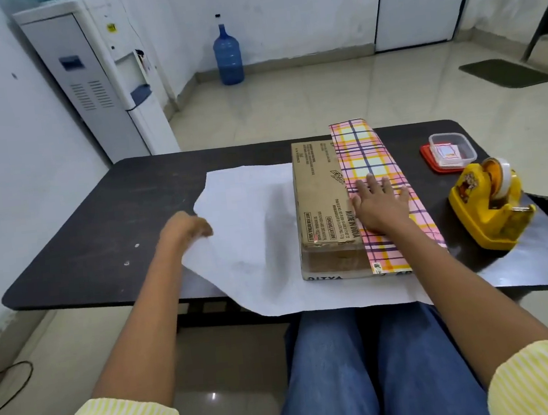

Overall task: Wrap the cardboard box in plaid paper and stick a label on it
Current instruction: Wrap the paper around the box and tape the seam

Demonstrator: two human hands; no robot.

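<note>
Both forearms reach forward from rolled-up, yellow-striped sleeves, bare from the elbow down. The right arm (471,291) runs straight ahead and slightly inward, its wrist low and level. The right hand (380,204) lies palm down with straight, spread fingers pointing away from the body and the thumb splayed to the left, flat on the plaid paper (367,157). The left arm (142,319) angles forward and to the right, ending further left and nearer the body than the right. The left hand (185,228) is motion-blurred, knuckles up and fingers curled at the paper's white left edge; whether it pinches that edge cannot be told.
</note>
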